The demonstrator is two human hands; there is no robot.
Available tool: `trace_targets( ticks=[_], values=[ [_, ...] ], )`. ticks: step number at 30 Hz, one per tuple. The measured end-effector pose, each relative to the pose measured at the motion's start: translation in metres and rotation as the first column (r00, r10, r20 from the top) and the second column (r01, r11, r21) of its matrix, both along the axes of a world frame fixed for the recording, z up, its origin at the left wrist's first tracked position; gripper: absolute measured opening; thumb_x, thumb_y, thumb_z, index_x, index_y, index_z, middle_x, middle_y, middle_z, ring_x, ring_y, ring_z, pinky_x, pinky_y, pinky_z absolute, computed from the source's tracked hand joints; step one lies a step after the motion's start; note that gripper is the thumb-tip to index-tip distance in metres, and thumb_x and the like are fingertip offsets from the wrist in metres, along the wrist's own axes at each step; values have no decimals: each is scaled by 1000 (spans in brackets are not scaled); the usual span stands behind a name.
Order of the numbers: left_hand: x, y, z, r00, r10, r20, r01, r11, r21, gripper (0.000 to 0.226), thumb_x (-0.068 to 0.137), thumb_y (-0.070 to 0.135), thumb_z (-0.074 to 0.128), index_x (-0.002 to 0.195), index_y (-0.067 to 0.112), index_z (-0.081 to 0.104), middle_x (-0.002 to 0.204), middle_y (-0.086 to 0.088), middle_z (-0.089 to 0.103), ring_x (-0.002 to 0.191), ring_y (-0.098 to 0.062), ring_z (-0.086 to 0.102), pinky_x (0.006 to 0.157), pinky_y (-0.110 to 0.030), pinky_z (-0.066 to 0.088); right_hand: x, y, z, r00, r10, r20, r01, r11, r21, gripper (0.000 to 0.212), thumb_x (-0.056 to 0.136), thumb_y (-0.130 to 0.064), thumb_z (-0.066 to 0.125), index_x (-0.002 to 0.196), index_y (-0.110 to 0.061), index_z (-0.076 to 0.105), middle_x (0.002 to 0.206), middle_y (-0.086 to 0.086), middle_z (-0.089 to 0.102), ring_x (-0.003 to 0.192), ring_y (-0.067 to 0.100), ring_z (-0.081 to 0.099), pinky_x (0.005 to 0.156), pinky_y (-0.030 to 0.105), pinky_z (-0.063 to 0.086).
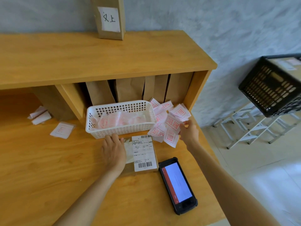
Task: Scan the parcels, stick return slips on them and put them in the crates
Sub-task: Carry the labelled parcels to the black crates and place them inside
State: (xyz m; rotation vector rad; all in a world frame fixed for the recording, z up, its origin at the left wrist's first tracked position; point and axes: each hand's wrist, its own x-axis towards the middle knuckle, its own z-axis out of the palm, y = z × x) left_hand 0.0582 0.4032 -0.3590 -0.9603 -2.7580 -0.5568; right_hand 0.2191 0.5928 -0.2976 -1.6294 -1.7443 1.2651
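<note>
Left hand (114, 152) lying flat on parcel (140, 154), fingers straight, pressing it down. Right hand (189, 132) pinching a slip (173, 123) from pile, fingertips together.

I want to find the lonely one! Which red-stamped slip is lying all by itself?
The slip left of the white basket lies alone on the desk; the others are heaped at the basket's right.

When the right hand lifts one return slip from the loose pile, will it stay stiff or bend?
It will probably bend: the return slips look like thin paper, several already curled and overlapping. One is likely very light, so neighbours may drag along as the right hand pinches at the pile's edge. Being flat, it should not roll.
</note>
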Motion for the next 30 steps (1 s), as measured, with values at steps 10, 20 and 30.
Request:
trace_targets(
  ticks=[10, 20, 30],
  values=[
    [-2, 7, 24, 981, -194, 3, 190, 962, 196, 14, 84, 1, 67, 87, 9, 56, 87, -5, 56, 77, -22, 49, 63, -31, 42, 0, -11, 10, 998, 20, -64, -16, 998, 64, 14, 101, -17, 47, 111, -12, 54, 108, 2, 63, 82, 16, 63, 58, 25, 54],
    [39, 104, 76, 424, -447, 787, 304, 889, 341, 37, 88, 37, 68, 119, 24, 52, 102, 9, 60, 88, -7, 58, 65, -17, 45, 9, -3, 31, 973, -55, -224, 64, 997, 31, 16, 99, -15, 52, 84, -21, 49, 113, 5, 66, 85, 17, 64, 56, 19, 52],
    [51, 152, 55, 284, -401, 871, 129, 916, 379, 16, 86, 5, 69, 82, 15, 57, 93, -1, 67, 94, -22, 66, 68, -22, 56, 10, 15, 33, 944, -100, -313, 90, 995, -45, 15, 98, -15, 54, 84, -15, 48, 104, 4, 67, 87, 15, 66, 53, 18, 51]
  ],
)
